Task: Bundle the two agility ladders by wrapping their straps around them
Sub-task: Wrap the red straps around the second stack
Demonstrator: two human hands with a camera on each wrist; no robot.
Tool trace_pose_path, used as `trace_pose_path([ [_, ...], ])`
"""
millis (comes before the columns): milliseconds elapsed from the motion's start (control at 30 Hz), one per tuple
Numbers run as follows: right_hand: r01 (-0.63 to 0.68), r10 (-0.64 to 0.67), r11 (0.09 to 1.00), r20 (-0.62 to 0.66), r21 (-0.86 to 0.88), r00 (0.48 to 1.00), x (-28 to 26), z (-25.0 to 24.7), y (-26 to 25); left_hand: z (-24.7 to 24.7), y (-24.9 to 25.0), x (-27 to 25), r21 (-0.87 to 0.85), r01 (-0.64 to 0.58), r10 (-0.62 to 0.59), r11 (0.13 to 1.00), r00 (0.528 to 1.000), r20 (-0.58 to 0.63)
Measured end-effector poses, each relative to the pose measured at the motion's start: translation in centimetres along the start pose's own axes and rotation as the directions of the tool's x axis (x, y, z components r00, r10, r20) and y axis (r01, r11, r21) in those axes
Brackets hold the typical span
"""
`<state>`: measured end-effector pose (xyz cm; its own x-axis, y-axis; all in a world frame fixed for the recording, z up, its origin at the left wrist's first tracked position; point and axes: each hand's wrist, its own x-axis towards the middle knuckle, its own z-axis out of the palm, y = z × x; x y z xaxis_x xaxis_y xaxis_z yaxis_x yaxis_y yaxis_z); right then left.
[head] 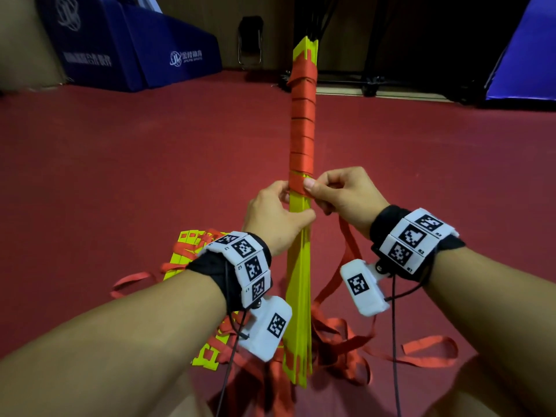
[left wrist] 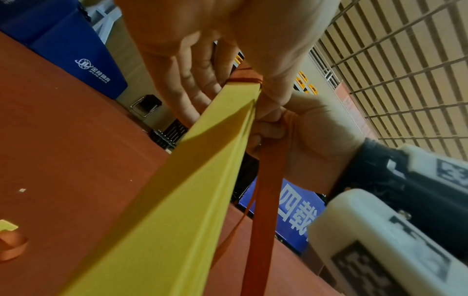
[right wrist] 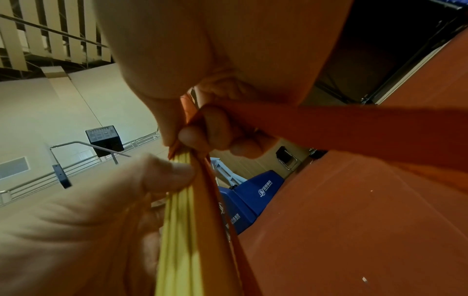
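Note:
A stack of yellow ladder rungs (head: pixel 298 296) stands upright on the red floor, its upper half wound with red strap (head: pixel 302 127). My left hand (head: pixel 275 215) grips the yellow stack just below the wrapping. My right hand (head: pixel 334 191) pinches the red strap against the stack at the lowest turn, and the loose strap (head: pixel 349 245) hangs down from it. In the left wrist view the yellow rungs (left wrist: pixel 182 200) and hanging strap (left wrist: pixel 263 200) run past my fingers. In the right wrist view my fingers (right wrist: pixel 215 128) pinch the strap (right wrist: pixel 354 128). A second ladder (head: pixel 192 254) lies unbundled on the floor at left.
Loose red strap loops (head: pixel 430 353) spread over the floor around the stack's base. Blue padded mats (head: pixel 135 46) stand at the back left, another blue mat (head: pixel 523 55) at the back right. A folding chair (head: pixel 250 40) and dark wheeled frames (head: pixel 370 82) stand behind the stack.

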<state>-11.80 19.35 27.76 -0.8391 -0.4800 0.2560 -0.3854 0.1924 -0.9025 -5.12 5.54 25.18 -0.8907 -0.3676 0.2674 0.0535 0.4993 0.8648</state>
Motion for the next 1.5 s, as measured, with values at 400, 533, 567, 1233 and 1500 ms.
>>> trace_pose_path([
  [400, 0.001, -0.006, 0.999, 0.125, 0.041, 0.992, 0.2, -0.7, 0.3, 0.3, 0.3, 0.0, -0.253, 0.083, -0.073, 0.964, 0.996, 0.052],
  [533, 0.02, -0.033, 0.995, 0.139, 0.095, 0.99, 0.0, -0.8, -0.2, 0.1, 0.5, 0.0, -0.275, 0.105, -0.087, 0.956, 0.993, 0.077],
  [567, 0.026, -0.041, 0.994, 0.144, 0.106, 0.989, 0.0, -0.9, -0.3, 0.1, 0.5, 0.0, -0.289, 0.108, -0.086, 0.951, 0.993, 0.086],
  [1233, -0.026, 0.03, 0.999, 0.111, -0.036, 0.993, 0.4, -0.6, 0.7, 0.8, -0.1, 0.5, -0.421, 0.161, -0.125, 0.893, 0.986, 0.112],
  [1500, -0.072, 0.105, 0.978, 0.163, -0.196, 0.981, 0.8, -1.3, 0.3, 0.6, -0.1, 0.6, -0.419, 0.191, -0.158, 0.888, 0.981, 0.113],
])
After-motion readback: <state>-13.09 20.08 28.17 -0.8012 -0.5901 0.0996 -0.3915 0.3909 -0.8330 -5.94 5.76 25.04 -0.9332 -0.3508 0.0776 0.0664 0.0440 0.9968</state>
